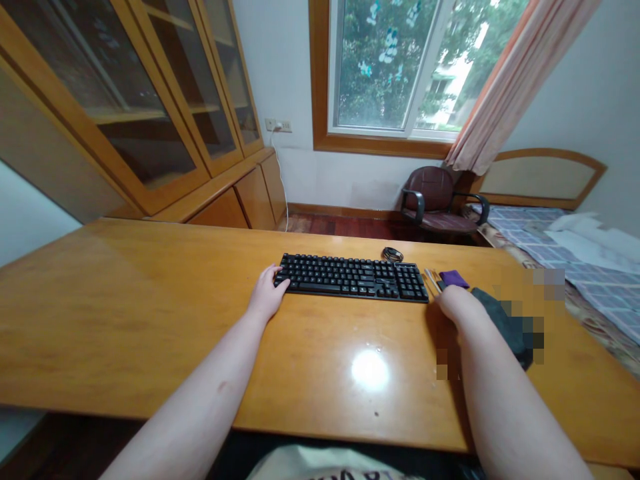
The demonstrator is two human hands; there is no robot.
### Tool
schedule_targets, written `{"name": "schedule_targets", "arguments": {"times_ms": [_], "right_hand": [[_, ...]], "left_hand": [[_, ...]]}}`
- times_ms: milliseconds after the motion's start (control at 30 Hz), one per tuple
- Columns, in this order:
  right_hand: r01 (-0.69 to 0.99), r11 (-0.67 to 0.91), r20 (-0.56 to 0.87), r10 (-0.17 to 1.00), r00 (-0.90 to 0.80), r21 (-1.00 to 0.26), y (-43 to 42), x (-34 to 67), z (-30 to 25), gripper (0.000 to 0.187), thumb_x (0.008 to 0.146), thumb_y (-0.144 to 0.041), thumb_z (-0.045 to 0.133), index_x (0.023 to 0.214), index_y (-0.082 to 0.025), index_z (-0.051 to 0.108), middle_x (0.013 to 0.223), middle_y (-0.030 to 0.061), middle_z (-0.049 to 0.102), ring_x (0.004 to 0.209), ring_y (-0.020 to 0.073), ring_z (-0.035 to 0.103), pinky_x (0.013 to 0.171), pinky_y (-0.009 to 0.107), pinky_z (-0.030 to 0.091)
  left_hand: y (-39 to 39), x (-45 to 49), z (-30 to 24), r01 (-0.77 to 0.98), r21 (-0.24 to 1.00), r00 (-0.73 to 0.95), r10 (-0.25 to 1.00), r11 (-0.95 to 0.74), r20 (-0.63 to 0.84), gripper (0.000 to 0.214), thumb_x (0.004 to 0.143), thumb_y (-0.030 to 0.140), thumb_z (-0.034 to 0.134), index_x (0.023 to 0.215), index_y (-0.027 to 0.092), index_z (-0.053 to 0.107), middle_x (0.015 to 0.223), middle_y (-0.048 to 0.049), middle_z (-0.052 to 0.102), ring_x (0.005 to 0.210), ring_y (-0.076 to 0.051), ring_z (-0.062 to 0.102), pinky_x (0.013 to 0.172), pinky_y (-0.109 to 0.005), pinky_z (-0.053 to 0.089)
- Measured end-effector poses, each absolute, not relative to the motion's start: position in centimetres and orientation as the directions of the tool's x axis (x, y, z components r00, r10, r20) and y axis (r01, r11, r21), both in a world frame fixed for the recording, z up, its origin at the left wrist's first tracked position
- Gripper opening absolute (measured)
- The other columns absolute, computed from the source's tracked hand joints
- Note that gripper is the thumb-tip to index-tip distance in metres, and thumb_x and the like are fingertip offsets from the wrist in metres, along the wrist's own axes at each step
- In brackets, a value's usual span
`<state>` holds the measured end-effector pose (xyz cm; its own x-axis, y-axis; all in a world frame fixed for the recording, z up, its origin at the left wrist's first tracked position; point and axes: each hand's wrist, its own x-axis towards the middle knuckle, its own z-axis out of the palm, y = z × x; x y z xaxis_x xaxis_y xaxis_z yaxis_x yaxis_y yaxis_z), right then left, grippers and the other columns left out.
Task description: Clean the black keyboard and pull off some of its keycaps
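A black keyboard [353, 277] lies flat on the wooden desk [150, 313], a little right of centre. My left hand [267, 293] rests at the keyboard's left end, thumb and fingers closed on its corner. My right hand [453, 299] sits just off the keyboard's right end, next to some thin tools [433, 280] and a purple cloth [454, 278]. Its fingers are hidden behind the wrist, so what they hold cannot be seen.
A coiled black cable [393, 254] lies behind the keyboard. A dark bag [505, 323] sits at the desk's right. Beyond the desk stand a maroon office chair [440, 203], a wooden cabinet with glass doors [150, 113], and a bed [575, 260] at right.
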<state>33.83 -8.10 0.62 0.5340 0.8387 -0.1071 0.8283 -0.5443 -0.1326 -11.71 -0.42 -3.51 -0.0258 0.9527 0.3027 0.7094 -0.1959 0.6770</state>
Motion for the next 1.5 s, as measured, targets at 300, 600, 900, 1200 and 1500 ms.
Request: {"name": "schedule_targets", "arguments": {"times_ms": [300,600,900,1200,1500], "right_hand": [[0.59,-0.163,0.047,0.945,0.324,-0.791,-9.3,28.1,2.5,0.038,0.076,-0.026,0.041,0.104,-0.016,0.064,0.08,0.0077,0.067,0.053,0.0153,0.059,0.048,0.026,0.041],[0.613,0.242,0.441,0.876,0.195,-0.752,-8.6,25.9,0.2,0.03,0.082,-0.037,0.05,0.101,-0.018,0.063,0.082,0.0065,0.069,0.075,0.0189,0.062,0.071,0.032,0.047],[0.741,0.35,0.606,0.79,0.096,-0.573,-8.1,24.8,-0.5,0.029,0.087,-0.036,0.045,0.098,-0.019,0.066,0.088,0.0074,0.068,0.082,0.0197,0.062,0.075,0.033,0.048],[0.805,0.298,0.527,0.85,0.02,-0.513,-6.6,23.7,-1.8,0.036,0.086,-0.04,0.047,0.109,-0.018,0.063,0.096,0.0106,0.069,0.088,0.0228,0.063,0.081,0.038,0.049],[0.87,0.228,0.488,0.873,0.016,-0.437,-5.9,21.9,-1.8,0.036,0.088,-0.036,0.045,0.116,-0.017,0.06,0.092,0.0112,0.068,0.084,0.0231,0.063,0.076,0.036,0.049]], "left_hand": [[-0.8,-12.0,-3.2,0.657,0.719,-0.054,0.936,-0.228,0.347,0.036,0.077,0.029,0.053,0.11,0.015,0.054,0.125,-0.0141,0.05,0.118,-0.025,0.047,0.102,-0.042,0.036],[-5.9,-4.2,2.2,0.794,0.266,0.356,0.773,-0.547,0.526,0.038,0.082,0.03,0.048,0.118,0.019,0.052,0.133,-0.0094,0.047,0.125,-0.025,0.039,0.109,-0.046,0.023],[-5.4,1.7,-1.0,0.849,0.121,0.437,0.813,-0.514,0.385,0.061,0.082,0.048,0.047,0.137,0.023,0.036,0.148,-0.0111,0.023,0.135,-0.031,0.018,0.109,-0.052,0.012],[-4.8,1.1,-2.4,0.9,0.113,0.387,0.89,-0.421,0.24,0.064,0.082,0.05,0.044,0.139,0.025,0.031,0.146,-0.0114,0.029,0.134,-0.033,0.02,0.108,-0.053,0.011],[-4.8,1.2,-2.6,0.895,0.144,0.38,0.891,-0.422,0.25,0.063,0.081,0.047,0.046,0.138,0.024,0.033,0.145,-0.0124,0.03,0.134,-0.033,0.021,0.108,-0.053,0.011]]}}
